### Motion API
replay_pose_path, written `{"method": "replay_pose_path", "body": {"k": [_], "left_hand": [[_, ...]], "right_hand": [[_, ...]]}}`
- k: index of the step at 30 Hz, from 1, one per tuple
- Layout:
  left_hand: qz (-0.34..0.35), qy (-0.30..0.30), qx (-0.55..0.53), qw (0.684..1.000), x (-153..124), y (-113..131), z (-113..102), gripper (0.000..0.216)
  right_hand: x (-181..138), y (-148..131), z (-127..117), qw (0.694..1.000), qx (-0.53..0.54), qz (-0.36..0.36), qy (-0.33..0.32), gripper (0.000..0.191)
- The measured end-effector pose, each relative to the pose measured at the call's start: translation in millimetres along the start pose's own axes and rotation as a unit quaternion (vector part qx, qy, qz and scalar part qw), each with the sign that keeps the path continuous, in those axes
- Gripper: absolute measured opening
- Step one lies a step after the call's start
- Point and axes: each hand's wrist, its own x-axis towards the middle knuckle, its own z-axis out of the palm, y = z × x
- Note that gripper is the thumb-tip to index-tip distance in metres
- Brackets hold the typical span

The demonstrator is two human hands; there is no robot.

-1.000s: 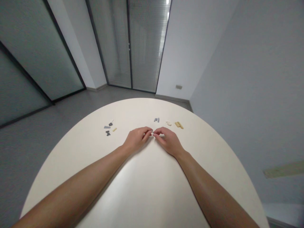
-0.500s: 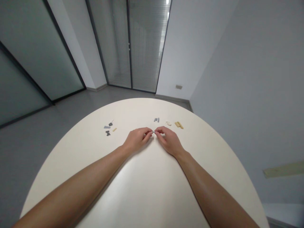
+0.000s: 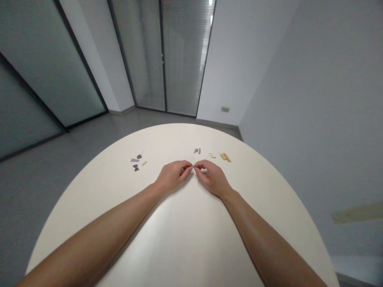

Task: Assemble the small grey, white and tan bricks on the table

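My left hand (image 3: pixel 176 171) and my right hand (image 3: pixel 210 173) meet fingertip to fingertip over the white round table (image 3: pixel 182 223). Both are closed in a pinch on one small grey piece (image 3: pixel 193 166), mostly covered by the fingers, so its shape does not show. Just beyond the fingertips lie small grey pieces (image 3: pixel 197 151). Further right are small white pieces (image 3: pixel 212 155) and a group of tan pieces (image 3: pixel 225 157).
Left of my hands, dark grey pieces (image 3: pixel 136 168), another dark piece (image 3: pixel 139 156) with a thin stick, a flat grey piece (image 3: pixel 135 160) and a tan piece (image 3: pixel 144 163) lie on the table. Beyond the table's rounded edge stand a glass partition (image 3: pixel 182 59) and a white wall (image 3: pixel 239 52).
The fingers of my right hand have shifted slightly around the small grey piece, and less of it shows. My left hand and the pieces on the table stay in place.
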Motion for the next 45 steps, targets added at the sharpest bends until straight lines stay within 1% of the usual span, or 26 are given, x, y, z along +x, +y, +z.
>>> {"method": "replay_pose_path", "body": {"k": [12,20,29,34,38,45], "left_hand": [[-0.005,-0.002,0.016,1.000,0.7,0.3,0.8,0.026],[-0.001,-0.005,0.006,1.000,0.9,-0.3,1.6,0.025],[0.005,-0.008,0.011,1.000,0.0,-1.8,3.2,0.024],[0.012,-0.009,0.014,1.000,0.6,-4.1,4.4,0.023],[0.021,-0.008,0.009,1.000,0.7,-4.9,4.7,0.023],[0.028,-0.007,0.006,1.000,0.4,-4.5,4.1,0.024]], "right_hand": [[-0.2,0.6,0.7,1.000,-0.019,0.018,-0.004,0.010],[-2.2,3.0,0.7,0.999,-0.029,0.027,-0.006,0.010],[-5.4,4.8,0.9,0.997,-0.044,0.060,-0.006,0.011],[-6.9,8.5,-0.5,0.993,-0.067,0.097,0.016,0.012],[-6.0,10.5,-0.2,0.990,-0.068,0.120,0.009,0.013],[-2.2,12.4,-0.3,0.987,-0.117,0.107,-0.012,0.013]]}}
